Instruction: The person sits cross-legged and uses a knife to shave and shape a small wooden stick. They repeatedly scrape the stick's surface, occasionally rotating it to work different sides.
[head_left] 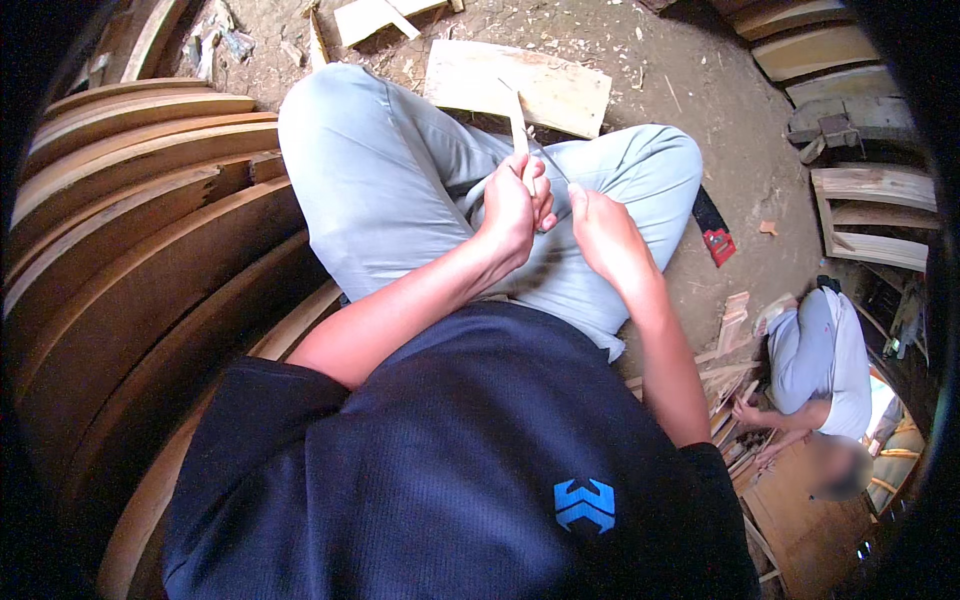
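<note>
The person's left hand (512, 208) is closed, its fingers curled around the lower part of a pale wooden stick (518, 130), which slants up and away above the lap, its narrow far end pointing toward a flat board (515, 85) on the earthen ground (665, 75). The right hand (604, 228) is closed too, thumb laid along the top, gripping a thin dark tool (552, 163) whose grip is hidden by the fingers. The tool reaches up and leftward, close to the stick; whether the two touch cannot be told. Both hands are near each other, over the crossed legs in grey trousers (350, 170). A red-and-black object (717, 245) lies beside the knee on the right.
</note>
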